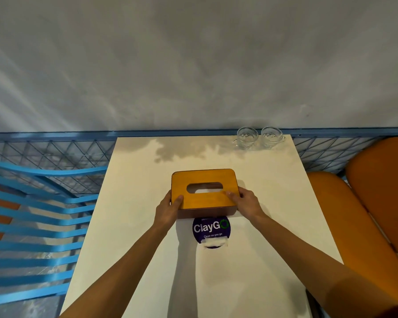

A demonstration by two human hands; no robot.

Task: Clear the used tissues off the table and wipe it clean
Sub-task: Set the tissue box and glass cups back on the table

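Observation:
A wooden tissue box [203, 177] with an oval slot on top stands in the middle of the white table [129, 226]. My left hand [168, 208] grips its near left corner, thumb on the lid. My right hand [245, 201] grips the near right corner, thumb lying on the lid by the slot. White tissue shows inside the slot. Just in front of the box, a round purple "ClayGo" sticker [210, 230] is on the tabletop, its near edge torn. No loose tissues are in view.
Two clear glass cups [260, 136] stand at the table's far right edge against the grey wall. A blue slatted chair [32, 226] is on the left, orange cushioned seats [365, 203] on the right. A blue mesh railing [55, 152] runs behind the table.

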